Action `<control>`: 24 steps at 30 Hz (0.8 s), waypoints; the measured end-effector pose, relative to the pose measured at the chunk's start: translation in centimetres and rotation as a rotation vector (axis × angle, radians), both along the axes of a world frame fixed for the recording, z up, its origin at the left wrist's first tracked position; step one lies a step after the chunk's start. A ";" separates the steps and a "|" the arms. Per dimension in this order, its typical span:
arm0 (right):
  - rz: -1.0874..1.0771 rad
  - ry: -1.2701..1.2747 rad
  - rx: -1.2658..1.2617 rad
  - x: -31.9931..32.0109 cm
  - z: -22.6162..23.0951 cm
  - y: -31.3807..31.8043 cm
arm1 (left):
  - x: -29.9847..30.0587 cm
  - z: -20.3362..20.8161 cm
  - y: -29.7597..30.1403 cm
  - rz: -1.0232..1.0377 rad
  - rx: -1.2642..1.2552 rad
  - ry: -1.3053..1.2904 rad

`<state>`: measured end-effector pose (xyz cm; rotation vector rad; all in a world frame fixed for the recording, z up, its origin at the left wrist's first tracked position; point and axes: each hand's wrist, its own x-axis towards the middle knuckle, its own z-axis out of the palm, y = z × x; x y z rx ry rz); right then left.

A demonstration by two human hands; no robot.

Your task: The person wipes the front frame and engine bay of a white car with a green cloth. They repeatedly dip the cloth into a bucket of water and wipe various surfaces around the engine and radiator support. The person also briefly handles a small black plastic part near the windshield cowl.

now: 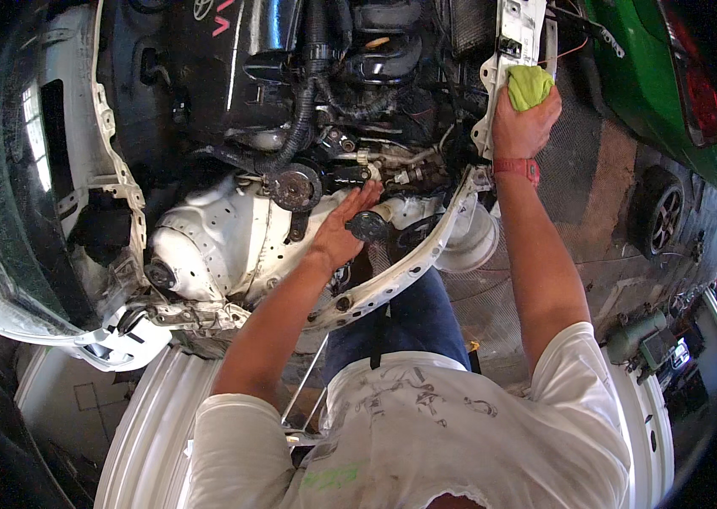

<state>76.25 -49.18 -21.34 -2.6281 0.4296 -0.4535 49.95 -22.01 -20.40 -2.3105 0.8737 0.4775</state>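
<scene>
My right hand [528, 125] is closed around a bunched yellow-green cloth [530, 86]. It presses the cloth onto the white metal crossmember [521, 38] at the front of an opened engine bay. A red watch [518, 168] circles that wrist. My left hand [343, 227] lies in the bay with its fingers stretched out, palm down, by the white inner fender [269, 225]. A round black cap [368, 226] sits right beside its thumb. Just past the fingertips are small metal fittings and hoses [401, 170], partly hidden. Nothing shows in the left hand.
A ribbed black hose [301, 119] and a round rusty metal part [295, 187] stand near my left hand. The white fender rail [392, 288] curves before my body. At right are a green car panel [672, 93] and a dark wheel [659, 212].
</scene>
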 end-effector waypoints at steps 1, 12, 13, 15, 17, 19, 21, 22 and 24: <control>0.007 -0.011 -0.008 0.0 -0.1 -0.1 | 0.7 -0.7 -0.5 0.035 0.022 0.070; 0.020 -0.034 -0.060 0.0 -0.2 -0.2 | -2.3 -3.1 -1.4 -0.068 0.134 -0.065; 0.023 -0.035 -0.065 0.0 -0.1 -0.2 | -2.8 -2.5 -1.6 0.201 -0.072 0.068; 0.038 -0.065 -0.067 0.1 0.0 -0.1 | -3.0 -1.3 -1.4 0.363 -0.243 0.264; 0.040 -0.072 -0.060 0.2 0.2 -0.1 | -2.9 -0.1 -1.5 0.495 -0.357 0.316; 0.037 -0.050 -0.056 0.2 0.4 0.0 | -2.5 1.2 -1.2 0.613 -0.368 0.275; 0.014 0.001 -0.054 0.2 0.7 0.1 | -2.0 2.5 -0.7 0.814 -0.455 0.321; 0.011 -0.021 -0.059 0.1 0.7 0.3 | -1.7 3.2 -0.3 0.907 -0.487 0.345; 0.001 -0.053 -0.051 0.0 0.6 0.4 | -1.7 5.4 0.7 0.796 -0.372 0.383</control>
